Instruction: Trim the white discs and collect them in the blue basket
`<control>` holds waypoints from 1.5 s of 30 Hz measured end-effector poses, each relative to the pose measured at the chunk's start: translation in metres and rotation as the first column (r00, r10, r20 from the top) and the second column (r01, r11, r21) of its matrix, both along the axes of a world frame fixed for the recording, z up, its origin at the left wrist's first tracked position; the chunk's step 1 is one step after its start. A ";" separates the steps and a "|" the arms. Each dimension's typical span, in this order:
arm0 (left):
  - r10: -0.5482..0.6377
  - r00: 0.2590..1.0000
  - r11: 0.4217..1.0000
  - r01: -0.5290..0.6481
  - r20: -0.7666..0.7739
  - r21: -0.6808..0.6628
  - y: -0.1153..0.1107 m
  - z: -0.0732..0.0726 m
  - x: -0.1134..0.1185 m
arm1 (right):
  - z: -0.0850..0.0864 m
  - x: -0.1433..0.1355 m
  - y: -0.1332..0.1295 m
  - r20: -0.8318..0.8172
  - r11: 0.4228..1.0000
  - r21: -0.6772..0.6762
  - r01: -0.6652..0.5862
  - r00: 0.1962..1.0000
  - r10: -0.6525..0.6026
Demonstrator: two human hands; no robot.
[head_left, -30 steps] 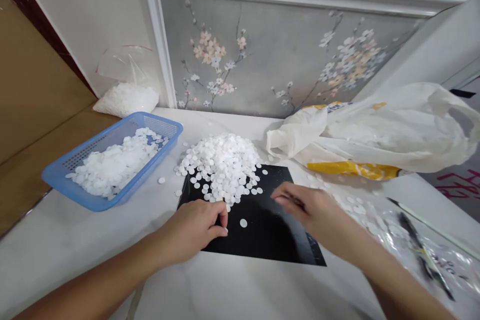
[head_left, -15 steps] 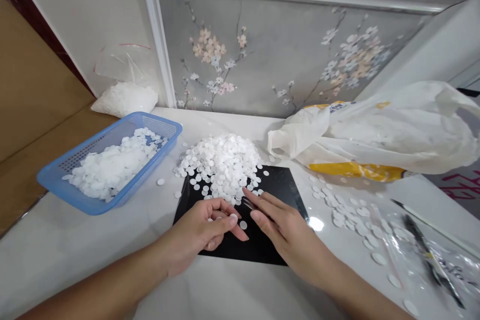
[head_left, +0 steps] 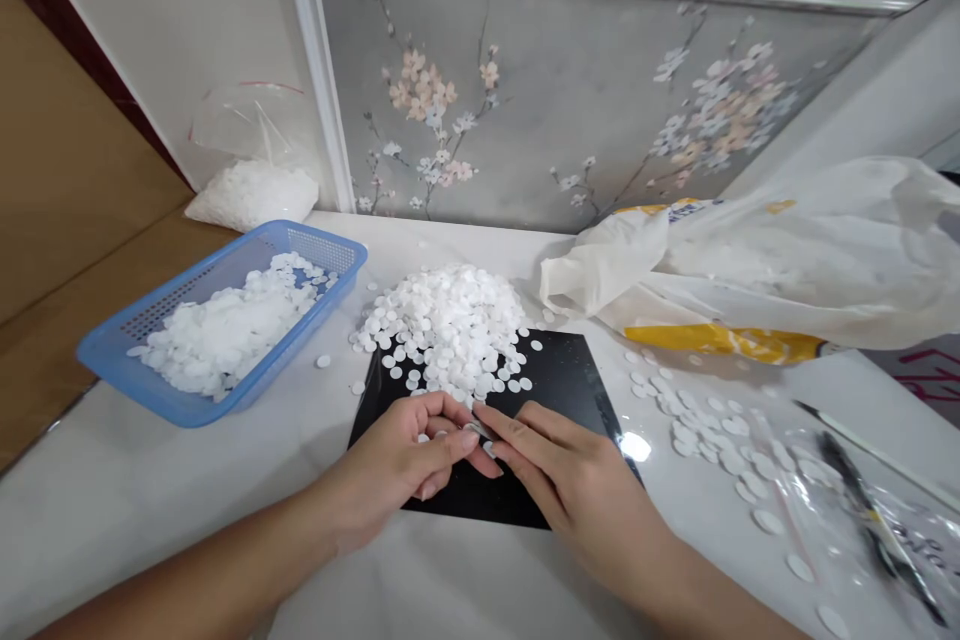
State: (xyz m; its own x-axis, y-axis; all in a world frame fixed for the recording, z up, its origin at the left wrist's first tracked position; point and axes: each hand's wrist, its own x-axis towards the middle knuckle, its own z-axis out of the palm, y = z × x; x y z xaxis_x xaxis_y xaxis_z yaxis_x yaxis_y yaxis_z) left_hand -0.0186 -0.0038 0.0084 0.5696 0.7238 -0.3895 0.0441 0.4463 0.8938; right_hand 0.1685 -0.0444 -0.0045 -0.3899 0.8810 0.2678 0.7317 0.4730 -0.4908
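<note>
My left hand (head_left: 416, 445) is closed, pinching a small white disc (head_left: 471, 427) between thumb and forefinger, with more white discs partly visible behind its fingers. My right hand (head_left: 562, 465) grips a small, thin metal tool (head_left: 482, 431); its tip meets the disc at the left fingertips, and the fingers hide most of it, so its exact kind does not show. Both hands are over a black sheet (head_left: 577, 390). Just beyond them a heap of white discs (head_left: 457, 320) lies partly on the sheet and partly on the white tabletop (head_left: 330, 570).
To the left stands a blue plastic basket (head_left: 135, 385) holding white discs, with a clear bag (head_left: 255, 190) of white pieces behind it. On the right lie a white and yellow plastic bag (head_left: 720, 290), scattered discs (head_left: 694, 425), a black pen-like tool (head_left: 862, 495) and clear plastic bags.
My right hand has moved slightly left and closed in on the left hand, bringing the metal tool to the pinched disc. The left hand has stayed nearly in place.
</note>
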 end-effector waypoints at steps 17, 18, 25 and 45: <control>-0.014 1.000 1.000 0.014 0.003 0.007 -0.001 0.002 0.000 | 0.001 -0.001 0.000 0.080 0.990 0.141 -0.018 0.997 0.006; -0.012 1.000 1.000 0.012 0.001 0.004 -0.001 0.002 0.000 | 0.002 -0.001 0.000 0.080 0.989 0.145 -0.017 0.997 0.005; -0.005 1.000 1.000 0.005 -0.007 0.002 -0.001 0.002 0.000 | 0.001 0.000 0.001 0.069 0.987 0.157 -0.018 0.998 0.007; 0.245 0.969 0.969 -0.245 -0.005 -0.042 0.012 0.001 -0.006 | 0.000 0.021 0.017 -0.072 0.973 -0.159 0.165 0.981 -0.178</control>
